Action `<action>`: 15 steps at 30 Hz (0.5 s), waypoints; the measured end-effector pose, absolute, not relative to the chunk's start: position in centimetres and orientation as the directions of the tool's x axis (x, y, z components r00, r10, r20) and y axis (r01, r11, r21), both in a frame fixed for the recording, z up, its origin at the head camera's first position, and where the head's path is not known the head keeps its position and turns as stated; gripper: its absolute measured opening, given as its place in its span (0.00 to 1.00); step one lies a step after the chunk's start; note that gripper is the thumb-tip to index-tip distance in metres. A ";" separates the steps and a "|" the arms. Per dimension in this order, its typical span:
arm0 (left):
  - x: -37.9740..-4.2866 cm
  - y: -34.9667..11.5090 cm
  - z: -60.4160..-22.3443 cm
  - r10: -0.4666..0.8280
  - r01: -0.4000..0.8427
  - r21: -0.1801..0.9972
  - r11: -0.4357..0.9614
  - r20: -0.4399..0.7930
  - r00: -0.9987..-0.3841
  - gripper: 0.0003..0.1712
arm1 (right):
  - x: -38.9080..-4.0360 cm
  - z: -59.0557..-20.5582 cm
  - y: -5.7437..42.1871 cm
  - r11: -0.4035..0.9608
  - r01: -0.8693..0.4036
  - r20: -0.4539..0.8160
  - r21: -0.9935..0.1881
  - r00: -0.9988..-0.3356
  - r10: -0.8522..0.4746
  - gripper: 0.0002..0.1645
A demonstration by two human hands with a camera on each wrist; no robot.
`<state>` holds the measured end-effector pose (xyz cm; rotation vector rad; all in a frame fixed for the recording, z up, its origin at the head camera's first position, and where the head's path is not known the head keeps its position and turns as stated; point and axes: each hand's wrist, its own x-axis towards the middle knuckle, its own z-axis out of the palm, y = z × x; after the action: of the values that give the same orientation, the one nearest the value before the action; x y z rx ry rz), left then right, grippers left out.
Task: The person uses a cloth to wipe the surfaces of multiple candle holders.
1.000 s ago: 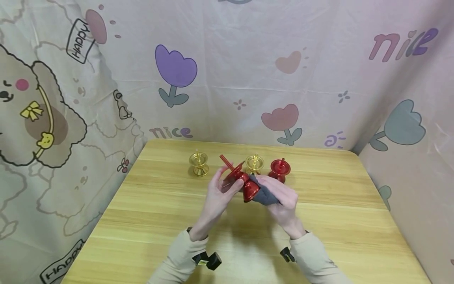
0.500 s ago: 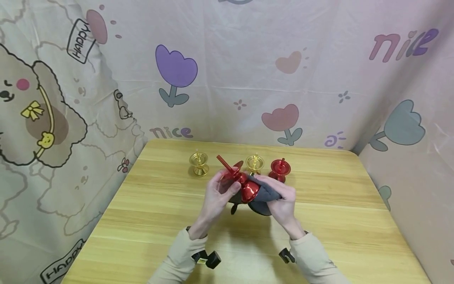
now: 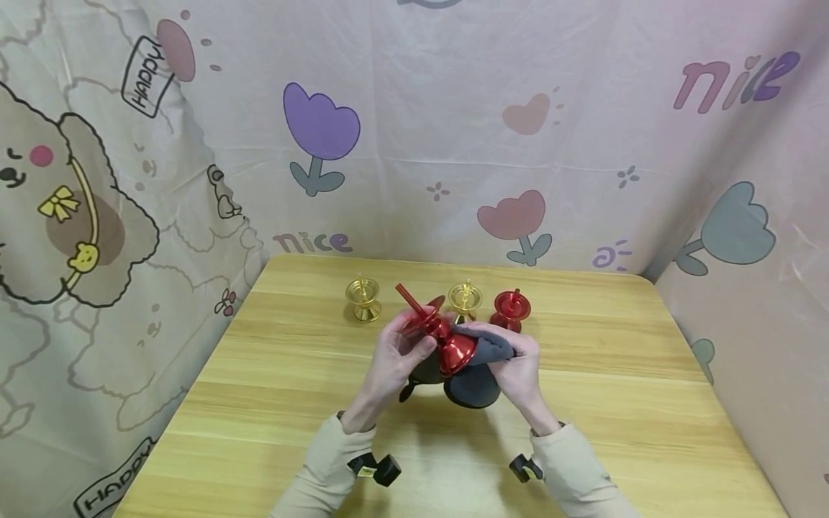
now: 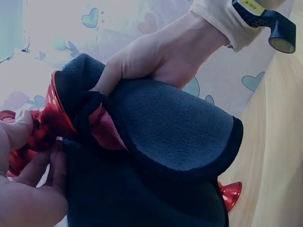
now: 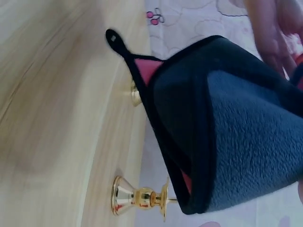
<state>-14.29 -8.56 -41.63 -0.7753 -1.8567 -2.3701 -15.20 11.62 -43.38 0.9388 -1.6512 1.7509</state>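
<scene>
Tilted above the table is a shiny red metal candle holder (image 3: pixel 457 351), its spike up and to the left. My left hand (image 3: pixel 391 356) grips it around the stem below the dish, thumb in front. My right hand (image 3: pixel 519 370) holds a dark grey cloth (image 4: pixel 175 125) with black edging against the flared base. Part of the cloth is tucked into the base's hollow in the left wrist view. The rest hangs below both hands, showing a pink underside and a hanging loop (image 5: pixel 116 41).
Behind the hands stand a gold candle holder (image 3: pixel 365 296) at left, another gold holder (image 3: pixel 465 296) and a red holder (image 3: pixel 512 308) at right. All are upright on the wooden table (image 3: pixel 259 403). A printed curtain (image 3: pixel 414 144) closes off the back and sides.
The red candle holder has turned slightly in the left hand, its spike moving left. More of the cloth has dropped into view below the hands.
</scene>
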 end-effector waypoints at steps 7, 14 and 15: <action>-13.8 -8.2 -40.9 0.203 0.141 0.958 -0.248 0.194 -0.960 0.27 | -15.3 -43.1 11.2 0.044 -0.906 0.906 -0.421 -0.423 -0.020 0.22; -13.7 -8.0 -41.2 0.147 0.197 0.925 -0.324 0.255 -0.956 0.34 | -15.2 -43.2 11.1 0.062 -0.870 0.870 -0.489 -0.492 -0.035 0.23; -13.7 -8.0 -41.3 0.152 0.208 0.919 -0.335 0.270 -0.951 0.34 | -15.1 -43.3 11.1 0.050 -0.854 0.854 -0.519 -0.520 -0.028 0.23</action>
<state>-13.71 -7.98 -41.28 -0.4844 -1.7914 -2.4915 -15.14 11.08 -43.28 0.8987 -1.6515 1.5463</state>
